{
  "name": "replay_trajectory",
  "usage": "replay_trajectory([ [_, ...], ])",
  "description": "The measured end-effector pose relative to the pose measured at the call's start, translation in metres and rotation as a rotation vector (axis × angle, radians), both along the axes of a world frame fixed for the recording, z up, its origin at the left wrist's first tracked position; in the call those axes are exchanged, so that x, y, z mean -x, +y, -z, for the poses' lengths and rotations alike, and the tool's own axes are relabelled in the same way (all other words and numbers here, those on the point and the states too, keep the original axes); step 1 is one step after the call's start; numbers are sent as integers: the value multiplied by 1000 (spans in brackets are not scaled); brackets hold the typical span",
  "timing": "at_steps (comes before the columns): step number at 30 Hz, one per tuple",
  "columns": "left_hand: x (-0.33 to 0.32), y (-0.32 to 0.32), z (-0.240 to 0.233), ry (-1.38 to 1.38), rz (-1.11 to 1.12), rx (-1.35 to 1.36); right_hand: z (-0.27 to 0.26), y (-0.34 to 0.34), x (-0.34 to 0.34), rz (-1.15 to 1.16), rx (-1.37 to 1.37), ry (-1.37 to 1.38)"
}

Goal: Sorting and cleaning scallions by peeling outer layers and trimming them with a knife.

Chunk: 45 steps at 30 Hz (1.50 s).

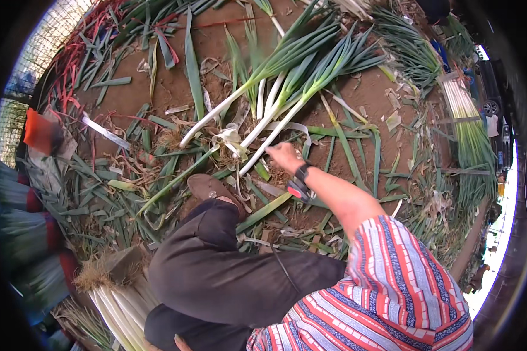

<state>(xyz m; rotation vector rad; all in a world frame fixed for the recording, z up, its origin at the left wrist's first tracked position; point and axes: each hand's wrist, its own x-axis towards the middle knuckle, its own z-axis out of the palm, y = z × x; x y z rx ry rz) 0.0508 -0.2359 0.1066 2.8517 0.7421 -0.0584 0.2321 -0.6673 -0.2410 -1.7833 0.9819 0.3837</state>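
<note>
My right hand (284, 157), with a dark wristband, reaches down beside the white shank of a long green onion (273, 131). Its fingers are curled at the stalk's edge; whether they grip it is hidden. Two more green onions, one in the middle (259, 129) and one to the left (215, 112), lie alongside, leaves spread away from me. Stripped pale outer skin (228, 139) lies among the root ends. Only a few fingertips of my left hand (181, 343) show at the bottom edge, near my dark trouser leg and a bundle of white-stemmed green onions (118, 309) with roots.
Cut leaves (101, 206) litter the brown soil (158, 92). Red plastic twine (77, 57) is heaped at upper left. Tied green onion bundles (463, 107) lie at right; more stand at far left (26, 245). My brown shoe (213, 189) rests near the roots. An orange object (39, 131) sits at left.
</note>
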Motion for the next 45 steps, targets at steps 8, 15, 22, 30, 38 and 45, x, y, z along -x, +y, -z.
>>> replay_trajectory([
  [8,-10,0,7,78,72,-143,79,18,-96,306,89,105],
  [15,-17,-8,2,26,20,-13,13,-26,-30,805,-359,-125],
  [22,-16,-11,-12,68,121,-36,-119,-23,89,380,188,-377],
  [30,-69,1,-37,-405,435,286,-244,-26,240,-33,471,-551],
  [38,-127,-103,-15,-162,545,1436,-290,29,201,-512,523,-1082],
  [45,-112,-69,0,-644,-75,2084,-294,117,112,-898,220,-1008],
])
